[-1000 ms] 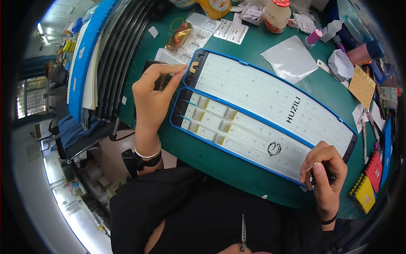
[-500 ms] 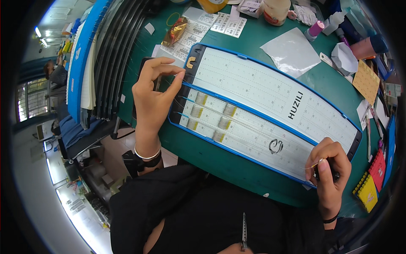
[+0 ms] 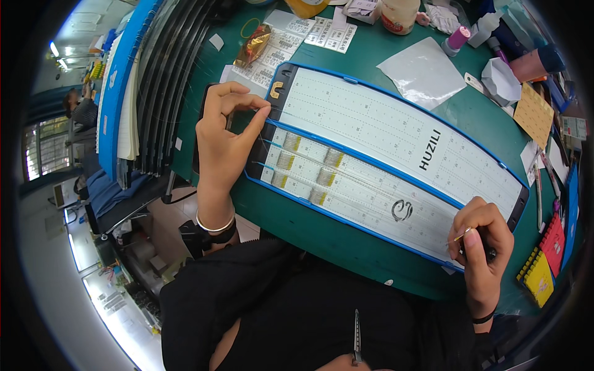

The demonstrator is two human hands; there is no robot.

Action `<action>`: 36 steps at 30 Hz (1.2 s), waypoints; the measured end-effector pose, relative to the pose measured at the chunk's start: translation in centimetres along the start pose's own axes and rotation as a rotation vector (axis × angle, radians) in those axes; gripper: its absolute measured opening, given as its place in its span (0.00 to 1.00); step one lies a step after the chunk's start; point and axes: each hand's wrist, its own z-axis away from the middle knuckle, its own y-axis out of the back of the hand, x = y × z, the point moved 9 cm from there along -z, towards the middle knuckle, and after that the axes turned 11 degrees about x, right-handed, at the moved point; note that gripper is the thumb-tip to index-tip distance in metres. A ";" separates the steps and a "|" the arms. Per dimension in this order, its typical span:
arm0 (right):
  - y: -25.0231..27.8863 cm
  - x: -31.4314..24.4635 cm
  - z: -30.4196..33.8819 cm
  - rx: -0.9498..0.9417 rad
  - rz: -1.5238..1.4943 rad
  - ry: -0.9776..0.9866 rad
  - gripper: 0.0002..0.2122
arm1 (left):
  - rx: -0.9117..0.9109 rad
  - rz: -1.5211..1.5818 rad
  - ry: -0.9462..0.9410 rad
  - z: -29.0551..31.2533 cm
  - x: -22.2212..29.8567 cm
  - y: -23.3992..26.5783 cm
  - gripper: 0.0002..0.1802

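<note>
A long blue-edged fishing rig box (image 3: 346, 79) lies open at a slant in front of me, its two white panels side by side. Fine lines stretch along the nearer panel (image 3: 365, 226), with several small wound coils toward its left end. At the box's left end my left hand (image 3: 224, 139) pinches thumb and forefinger together on what looks like a fine fishing line. Over the near right corner, my right hand (image 3: 486, 241) is closed, with a thin gold-coloured piece (image 3: 461, 235) between thumb and forefinger. Something dark shows partly in that palm; its kind is hidden.
Behind the box lie a clear plastic sheet (image 3: 424, 73), label sheets (image 3: 331, 34) and a gold wrapper (image 3: 252, 46). Bottles and a jar (image 3: 399, 15) crowd the back. Black racks (image 3: 164, 80) rise at left; small notebooks (image 3: 536, 278) lie at right.
The view has shifted slightly, so the box sits a little further left and up in it. Both hands keep their pinches in nearly the same places.
</note>
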 end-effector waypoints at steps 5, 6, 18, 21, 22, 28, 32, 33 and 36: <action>-0.2 0.0 0.1 0.007 0.002 0.005 0.03 | -0.018 -0.007 -0.007 0.1 0.1 0.1 0.20; -0.2 0.0 0.1 0.020 0.005 0.005 0.03 | -0.023 -0.026 -0.027 0.1 0.1 0.1 0.20; 5.0 -3.9 0.3 0.251 0.734 0.497 0.07 | -0.374 0.284 -0.161 2.2 12.0 -7.9 0.23; 4.9 -4.0 0.3 0.241 0.831 0.614 0.08 | -0.447 0.331 -0.203 2.2 15.7 -10.9 0.22; 4.9 -3.9 0.3 0.238 0.825 0.632 0.08 | -0.466 0.336 -0.231 2.3 16.5 -11.6 0.22; 6.3 -3.4 0.2 0.270 0.805 0.635 0.07 | -0.506 0.390 -0.213 3.5 18.4 -15.5 0.19; 9.3 -3.5 0.3 0.359 0.813 0.595 0.05 | -0.495 0.355 -0.199 3.9 19.0 -17.1 0.19; 10.3 -3.4 0.2 0.403 0.807 0.589 0.05 | -0.501 0.334 -0.198 3.9 19.1 -17.5 0.19; 12.4 -2.7 0.3 0.504 0.702 0.560 0.15 | -0.506 0.316 -0.223 4.3 19.4 -18.6 0.19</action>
